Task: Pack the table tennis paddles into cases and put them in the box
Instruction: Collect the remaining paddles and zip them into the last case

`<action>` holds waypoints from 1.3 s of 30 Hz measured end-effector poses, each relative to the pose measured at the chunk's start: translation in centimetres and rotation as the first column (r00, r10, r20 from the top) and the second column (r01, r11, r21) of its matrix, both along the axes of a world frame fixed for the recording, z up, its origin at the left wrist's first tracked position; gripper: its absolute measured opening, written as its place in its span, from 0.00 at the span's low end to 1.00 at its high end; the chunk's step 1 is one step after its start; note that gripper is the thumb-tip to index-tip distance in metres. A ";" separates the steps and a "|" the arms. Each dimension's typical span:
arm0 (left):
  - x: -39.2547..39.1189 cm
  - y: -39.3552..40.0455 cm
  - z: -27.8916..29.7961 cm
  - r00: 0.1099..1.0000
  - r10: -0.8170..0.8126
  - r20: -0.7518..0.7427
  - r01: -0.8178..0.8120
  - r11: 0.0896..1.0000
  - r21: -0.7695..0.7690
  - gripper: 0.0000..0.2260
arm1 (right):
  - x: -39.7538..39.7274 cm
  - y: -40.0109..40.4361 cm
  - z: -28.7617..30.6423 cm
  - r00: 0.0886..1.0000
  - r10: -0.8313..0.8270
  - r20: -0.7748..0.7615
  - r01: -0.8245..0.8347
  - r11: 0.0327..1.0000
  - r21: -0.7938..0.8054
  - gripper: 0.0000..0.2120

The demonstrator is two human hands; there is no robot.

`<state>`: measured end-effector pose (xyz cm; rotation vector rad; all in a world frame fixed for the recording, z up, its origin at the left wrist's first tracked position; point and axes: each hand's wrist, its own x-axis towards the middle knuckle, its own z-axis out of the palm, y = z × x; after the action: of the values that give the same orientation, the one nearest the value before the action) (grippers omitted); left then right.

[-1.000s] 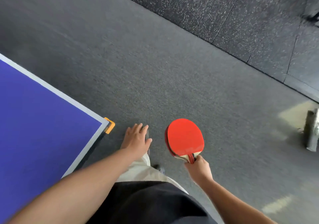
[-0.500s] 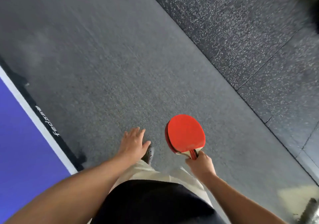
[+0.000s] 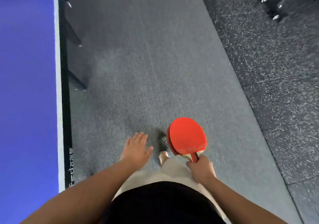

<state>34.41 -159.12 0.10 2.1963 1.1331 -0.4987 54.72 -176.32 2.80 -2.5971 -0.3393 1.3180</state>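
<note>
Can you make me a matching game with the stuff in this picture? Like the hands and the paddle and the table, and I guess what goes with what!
Things:
1. left hand
2. right hand
3. paddle
4. table

Clues:
A. red on top
B. blue, with a white edge
C. open, holding nothing
D. gripping a handle

Pairs: 1-C, 2-D, 3-A, 4-B

**Floor beside the blue tabletop**

You stand on grey carpet floor [image 3: 146, 68], one shoe [image 3: 163, 141] planted on it. On your left runs the blue tabletop [image 3: 25, 85] with its white edge line and black side rail. On your right the carpet meets darker speckled rubber flooring [image 3: 276, 85].
</note>
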 end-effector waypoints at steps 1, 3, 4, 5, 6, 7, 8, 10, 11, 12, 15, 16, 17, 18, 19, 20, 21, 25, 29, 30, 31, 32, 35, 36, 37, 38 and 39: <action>0.7 1.9 0.6 0.999 0.035 0.002 -0.035 0.999 0.019 0.29 | 1.2 2.6 0.2 0.999 0.046 -0.007 -0.046 0.999 0.002 0.12; 2.1 5.5 1.5 0.996 0.093 -0.005 -0.093 0.995 0.040 0.29 | 3.5 7.2 0.6 0.992 0.127 -0.018 -0.126 0.992 0.013 0.12; 2.7 7.2 1.9 0.993 0.118 -0.010 -0.117 0.992 0.039 0.29 | 4.5 9.7 0.8 0.987 0.157 -0.026 -0.157 0.987 0.019 0.11; 3.3 9.0 2.3 0.990 0.143 -0.014 -0.142 0.989 0.039 0.29 | 5.5 12.1 1.1 0.982 0.184 -0.032 -0.183 0.983 0.021 0.11; 3.7 10.6 2.5 0.986 0.169 -0.012 -0.169 0.985 0.040 0.30 | 6.4 14.5 1.2 0.977 0.211 -0.037 -0.210 0.977 0.022 0.12; 4.2 12.3 2.6 0.982 0.191 -0.011 -0.190 0.981 0.043 0.30 | 7.2 16.9 1.3 0.971 0.237 -0.039 -0.236 0.971 0.025 0.12; 4.6 14.1 2.5 0.978 0.209 -0.014 -0.208 0.977 0.047 0.30 | 8.0 19.3 1.4 0.964 0.264 -0.034 -0.263 0.964 0.030 0.12; 5.3 17.9 2.2 0.970 0.240 -0.028 -0.238 0.970 0.049 0.30 | 9.5 24.0 1.5 0.946 0.324 -0.018 -0.323 0.945 0.046 0.12; 5.6 19.7 2.1 0.965 0.260 -0.033 -0.259 0.965 0.047 0.30 | 10.1 26.3 1.4 0.939 0.343 -0.016 -0.342 0.938 0.051 0.11; 6.0 21.7 1.9 0.958 0.285 -0.032 -0.284 0.958 0.042 0.30 | 10.7 28.6 1.2 0.936 0.353 -0.017 -0.352 0.935 0.052 0.10; 6.8 28.0 1.2 0.944 0.328 -0.017 -0.328 0.945 0.020 0.30 | 12.2 35.5 0.8 0.931 0.365 0.004 -0.365 0.930 0.051 0.11; 7.0 30.3 0.9 0.943 0.331 -0.013 -0.331 0.943 0.024 0.30 | 12.6 38.0 0.6 0.930 0.366 0.011 -0.366 0.929 0.053 0.11; 7.2 32.6 0.7 0.943 0.332 -0.011 -0.332 0.943 0.027 0.30 | 12.9 40.4 0.6 0.930 0.367 0.015 -0.367 0.929 0.051 0.11; 7.4 35.0 0.6 0.942 0.336 -0.011 -0.335 0.942 0.022 0.30 | 13.2 42.9 0.8 0.932 0.363 0.016 -0.364 0.930 0.049 0.10; 7.6 37.3 0.6 0.940 0.342 -0.013 -0.342 0.940 0.016 0.30 | 13.3 45.3 1.1 0.935 0.355 0.019 -0.356 0.933 0.045 0.10; 7.8 39.7 0.8 0.938 0.347 -0.013 -0.347 0.938 0.018 0.30 | 13.5 47.7 1.4 0.938 0.346 0.024 -0.347 0.937 0.042 0.10; 8.2 42.1 1.0 0.938 0.347 -0.015 -0.346 0.938 0.019 0.30 | 13.8 50.1 1.6 0.938 0.344 0.030 -0.345 0.938 0.036 0.11; 9.5 50.8 1.8 0.946 0.325 -0.008 -0.324 0.945 0.031 0.30 | 15.2 59.0 2.3 0.930 0.362 0.061 -0.364 0.931 0.027 0.12; 12.1 57.9 2.6 0.949 0.314 0.001 -0.314 0.949 0.032 0.30 | 16.7 66.6 3.0 0.940 0.336 0.061 -0.340 0.938 0.063 0.11; 13.0 59.7 2.5 0.949 0.316 0.006 -0.316 0.948 0.028 0.30 | 17.3 68.6 3.0 0.942 0.330 0.055 -0.334 0.940 0.073 0.11; 13.8 61.4 2.4 0.947 0.321 0.011 -0.322 0.947 0.024 0.29 | 18.0 70.6 2.8 0.944 0.328 0.050 -0.331 0.940 0.080 0.11; 14.7 63.1 2.2 0.944 0.330 0.013 -0.330 0.944 0.022 0.30 | 18.7 72.6 2.6 0.944 0.326 0.045 -0.329 0.941 0.082 0.11; 17.5 68.4 1.5 0.929 0.369 0.003 -0.369 0.929 0.014 0.30 | 21.4 78.8 2.0 0.928 0.372 0.035 -0.374 0.924 0.080 0.11; 18.5 70.2 1.3 0.925 0.381 -0.002 -0.381 0.924 0.017 0.30 | 22.3 81.0 2.0 0.920 0.390 0.031 -0.391 0.917 0.082 0.11; 19.5 72.1 1.1 0.920 0.393 -0.008 -0.393 0.919 0.027 0.30 | 23.4 83.3 1.8 0.912 0.410 0.028 -0.411 0.907 0.089 0.12; 20.6 74.0 0.9 0.915 0.403 -0.016 -0.402 0.915 0.040 0.30 | 24.4 85.7 1.8 0.901 0.433 0.031 -0.434 0.896 0.098 0.12; 21.7 75.8 0.8 0.908 0.419 -0.021 -0.418 0.907 0.050 0.30 | 25.5 88.0 1.8 0.888 0.459 0.032 -0.459 0.882 0.108 0.11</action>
<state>56.16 -83.33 0.88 1.9043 1.5946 -0.3220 80.19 -88.32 4.59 -2.5126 -1.0559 1.3722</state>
